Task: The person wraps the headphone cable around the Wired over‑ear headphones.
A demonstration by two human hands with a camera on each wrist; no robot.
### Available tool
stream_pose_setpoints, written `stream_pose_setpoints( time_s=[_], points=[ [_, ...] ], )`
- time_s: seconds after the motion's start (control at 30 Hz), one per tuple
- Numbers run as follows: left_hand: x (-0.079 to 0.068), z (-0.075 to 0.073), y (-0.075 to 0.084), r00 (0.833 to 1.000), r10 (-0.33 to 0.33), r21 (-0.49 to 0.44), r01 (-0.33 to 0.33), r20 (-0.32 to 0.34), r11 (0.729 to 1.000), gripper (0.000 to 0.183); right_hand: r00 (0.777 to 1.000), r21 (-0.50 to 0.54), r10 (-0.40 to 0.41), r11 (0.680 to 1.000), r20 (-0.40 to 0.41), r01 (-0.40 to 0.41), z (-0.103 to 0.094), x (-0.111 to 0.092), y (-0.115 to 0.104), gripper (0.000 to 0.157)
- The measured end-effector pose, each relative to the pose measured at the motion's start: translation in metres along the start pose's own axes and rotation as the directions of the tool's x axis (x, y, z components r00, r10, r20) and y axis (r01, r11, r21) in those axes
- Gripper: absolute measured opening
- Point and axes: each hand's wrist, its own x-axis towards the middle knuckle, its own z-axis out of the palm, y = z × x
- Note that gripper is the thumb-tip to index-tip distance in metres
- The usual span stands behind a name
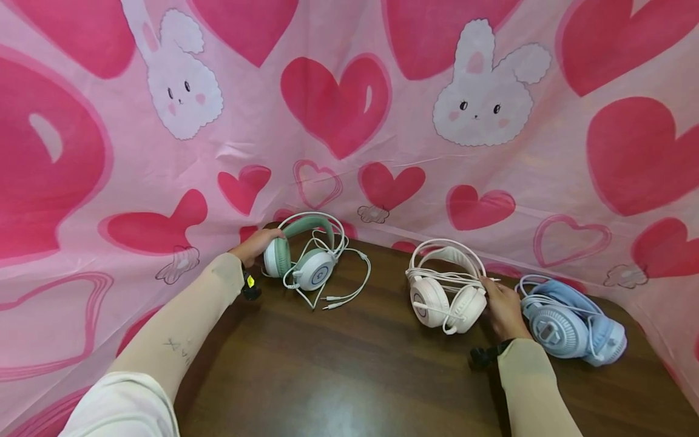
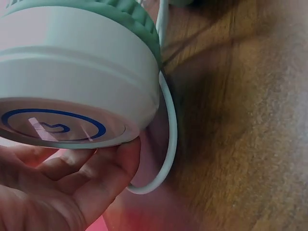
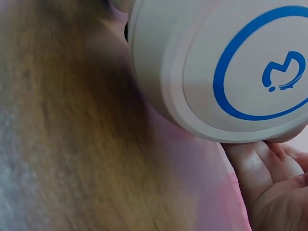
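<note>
At the back left, white headphones with green padding (image 1: pixel 314 270) rest on the brown table (image 1: pixel 327 364). My left hand (image 1: pixel 259 244) grips their left ear cup. In the left wrist view, my left fingers (image 2: pixel 103 173) bend against the cup's outer face, which bears a blue ring. Cream-white headphones (image 1: pixel 448 297), with a cable wound across below the headband and a microphone arm, are at centre right. My right hand (image 1: pixel 505 309) holds them by their right side. In the right wrist view, my right fingers (image 3: pixel 255 168) go behind the ear cup (image 3: pixel 197 86); their tips are hidden.
Light-blue headphones (image 1: pixel 568 321) lie on the table just right of my right hand. A loose white cable (image 1: pixel 355 294) with plugs trails from the green-padded pair. A pink cloth with hearts and rabbits (image 1: pixel 338 109) hangs behind the table and along its sides.
</note>
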Motion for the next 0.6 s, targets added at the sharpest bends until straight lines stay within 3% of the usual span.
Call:
stream_pose_setpoints(
  time_s=[0.27, 0.6],
  points=[
    [-0.014, 0.001, 0.002, 0.999, 0.029, -0.036, -0.030, -0.030, 0.999, 0.035, 0.999, 0.006, 0.036, 0.999, 0.034, -0.036, -0.002, 0.003, 0.002, 0.024],
    [-0.033, 0.000, -0.010, 0.993, 0.102, -0.014, -0.104, -0.065, 0.995, 0.024, 0.998, 0.009, 0.030, 0.999, 0.056, -0.031, -0.002, 0.007, 0.008, 0.024]
  ],
)
